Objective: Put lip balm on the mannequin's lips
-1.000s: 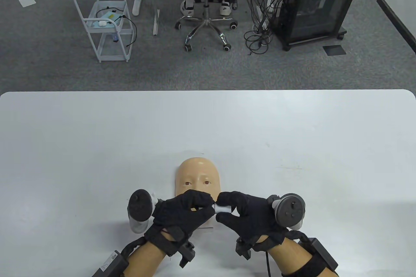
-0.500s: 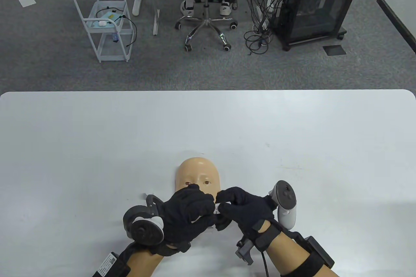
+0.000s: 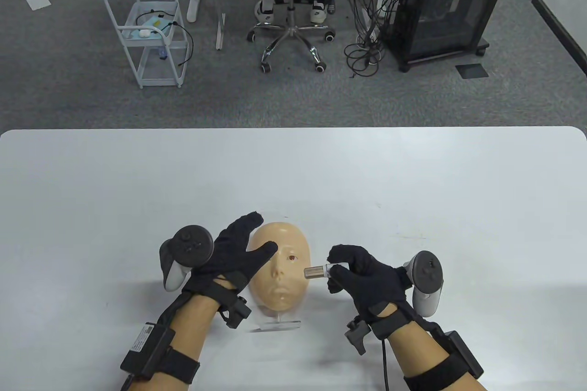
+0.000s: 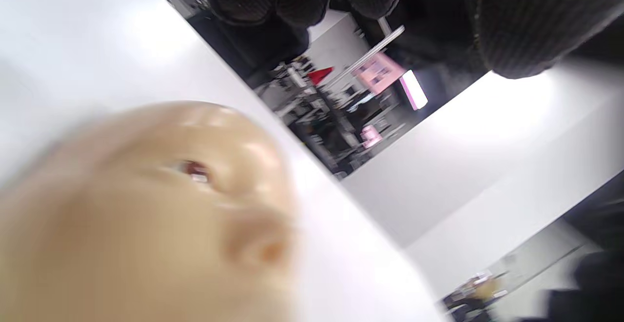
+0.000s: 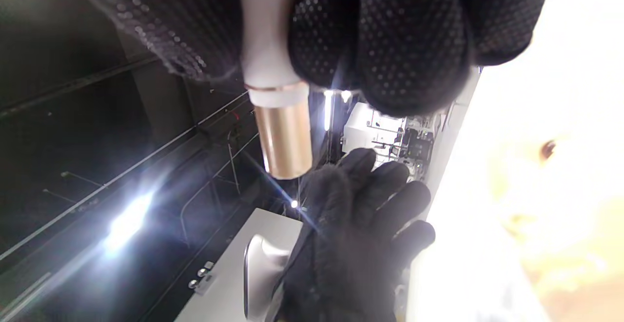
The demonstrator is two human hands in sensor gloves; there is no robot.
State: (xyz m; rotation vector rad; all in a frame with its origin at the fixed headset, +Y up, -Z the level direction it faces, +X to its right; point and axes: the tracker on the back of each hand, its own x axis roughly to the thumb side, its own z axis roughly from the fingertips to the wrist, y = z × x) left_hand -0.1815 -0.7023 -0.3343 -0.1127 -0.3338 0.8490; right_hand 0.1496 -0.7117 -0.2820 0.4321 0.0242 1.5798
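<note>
Nearest the table's (image 3: 91, 171) front edge, both forearms enter from below, each carrying a strapped sensor pack, and converge on the mannequin face (image 3: 279, 267), which lies face up on a clear stand (image 3: 279, 323). Left of the face, the left hand (image 3: 231, 256) is spread wide and holds nothing: its thumb crosses the face's brow over one eye, while the fingers extend past the temple toward the forehead. A tracker (image 3: 183, 253) sits on the back of this hand, on the side away from the face. Right of the face, the right hand (image 3: 362, 274) pinches the lip balm (image 3: 316, 272) by its white base between thumb and fingers. The tube lies roughly level, its metallic end pointing at the cheek and just beside it, apart from the lips (image 3: 280, 293). The right wrist view shows the balm's (image 5: 280, 117) gold sleeve projecting from the fingers (image 5: 409, 44). Beyond the face, bare tabletop runs to the far edge.
</note>
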